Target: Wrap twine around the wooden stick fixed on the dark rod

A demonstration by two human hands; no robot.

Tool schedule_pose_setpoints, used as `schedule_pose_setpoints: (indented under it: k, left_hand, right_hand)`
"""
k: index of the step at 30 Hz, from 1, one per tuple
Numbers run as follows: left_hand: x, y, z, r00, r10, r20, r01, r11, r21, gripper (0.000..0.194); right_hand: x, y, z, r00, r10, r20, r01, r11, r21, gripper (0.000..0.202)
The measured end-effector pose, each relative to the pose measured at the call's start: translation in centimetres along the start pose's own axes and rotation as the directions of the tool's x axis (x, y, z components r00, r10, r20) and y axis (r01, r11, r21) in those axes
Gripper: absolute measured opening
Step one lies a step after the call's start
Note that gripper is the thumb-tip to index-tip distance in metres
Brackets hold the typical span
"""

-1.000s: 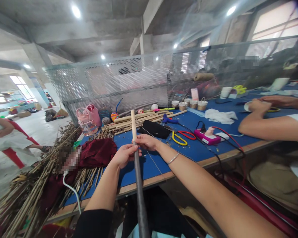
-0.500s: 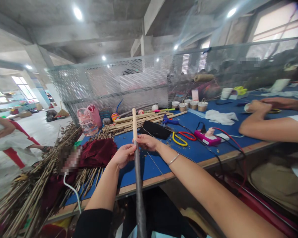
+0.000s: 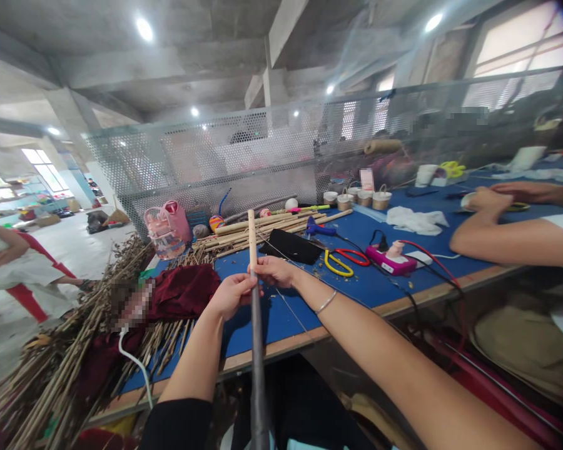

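The rod (image 3: 256,331) runs out of view at its dark lower end. Your left hand (image 3: 234,294) and right hand (image 3: 276,270) pinch it, reaching past the front edge of the worktop (image 3: 284,322).

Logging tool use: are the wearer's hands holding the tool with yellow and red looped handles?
No, the tool lies on the blue tabletop, while the left hand and right hand hold a pale and grey rod.

Long, round, pale-topped dark-grey stick (image 3: 256,331) is pinched by the bare left hand (image 3: 232,295) and bare right hand (image 3: 276,271). Crumpled maroon cloth (image 3: 187,287) is parked around their 9 o'clock, boxy magenta power strip (image 3: 388,262) roughly at 3.
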State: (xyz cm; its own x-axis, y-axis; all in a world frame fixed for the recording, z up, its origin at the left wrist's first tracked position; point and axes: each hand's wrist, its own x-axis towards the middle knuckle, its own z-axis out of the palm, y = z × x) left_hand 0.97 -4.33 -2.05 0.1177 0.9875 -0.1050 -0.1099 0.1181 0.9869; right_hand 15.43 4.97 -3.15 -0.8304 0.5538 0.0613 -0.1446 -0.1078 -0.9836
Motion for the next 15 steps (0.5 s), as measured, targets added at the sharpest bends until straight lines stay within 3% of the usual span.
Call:
schedule_pose_setpoints:
  k: [3,7,15]
  left_hand:
    - [-0.06,-0.13,0.04,1.0,-0.009,0.017,0.009,1.0,0.001,0.036]
    - [0.2,-0.62,0.06,0.999,0.005,-0.043,-0.004,1.0,0.022,0.033]
    - [-0.09,-0.08,0.25,0.998,-0.059,0.021,0.059,0.998,-0.032,0.035]
  right_hand:
    - [0.1,0.07,-0.03,1.0,-0.012,-0.018,0.011,1.0,-0.027,0.037]
    - [0.27,0.2,0.04,0.998,-0.012,-0.057,0.006,0.996,-0.09,0.037]
    - [-0.02,-0.02,0.11,0.999,0.028,-0.033,-0.028,1.0,0.008,0.039]
